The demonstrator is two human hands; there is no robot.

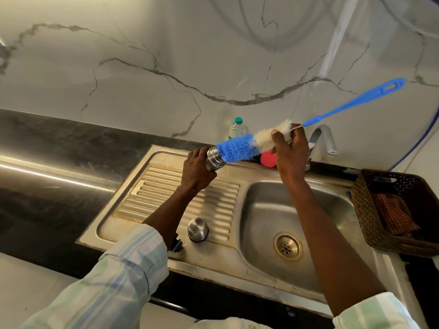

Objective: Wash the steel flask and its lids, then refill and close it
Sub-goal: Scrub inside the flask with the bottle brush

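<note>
My left hand [195, 169] grips the steel flask [213, 157], held tilted above the draining board with its mouth toward the right. A bottle brush [240, 148] with blue and white bristles and a long blue handle has its tip at the flask's mouth. My right hand [288, 148] grips the brush at its white bristles. A steel cup lid [198, 229] stands upside down on the draining board near the front. A small dark inner lid [177, 245] lies beside my left sleeve, partly hidden.
The steel sink basin [266, 210] with its drain lies below my right arm. A tap [323, 143] stands behind it, with a red scrubber [267, 160] near it. A plastic bottle [237, 129] stands at the wall. A brown basket [370, 210] holding a cloth sits at the right.
</note>
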